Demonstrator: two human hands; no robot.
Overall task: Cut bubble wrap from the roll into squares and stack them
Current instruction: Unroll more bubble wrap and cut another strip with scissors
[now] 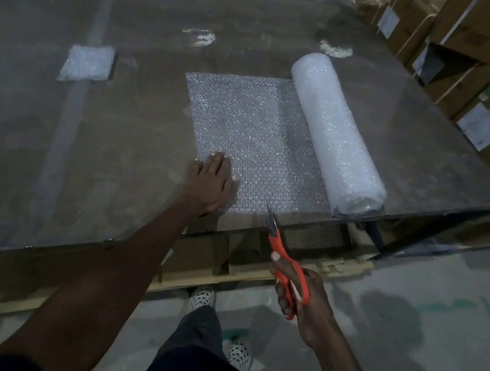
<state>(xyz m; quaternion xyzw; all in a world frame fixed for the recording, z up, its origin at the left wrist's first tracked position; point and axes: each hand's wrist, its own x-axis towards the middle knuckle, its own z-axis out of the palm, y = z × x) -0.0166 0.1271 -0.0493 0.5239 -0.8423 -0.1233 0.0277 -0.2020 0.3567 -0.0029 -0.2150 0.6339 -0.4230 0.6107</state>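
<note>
Unrolled bubble wrap (253,136) between hands

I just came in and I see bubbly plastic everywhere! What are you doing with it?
A person is cutting bubble wrap into squares. The roll lies on the table, with a sheet unrolled flat beside it. The left hand presses flat on the sheet's near corner to hold it down. The right hand grips orange scissors, blades open at the sheet's near edge, with no cut visible yet. A small stack of cut squares sits farther off to the left.
</note>
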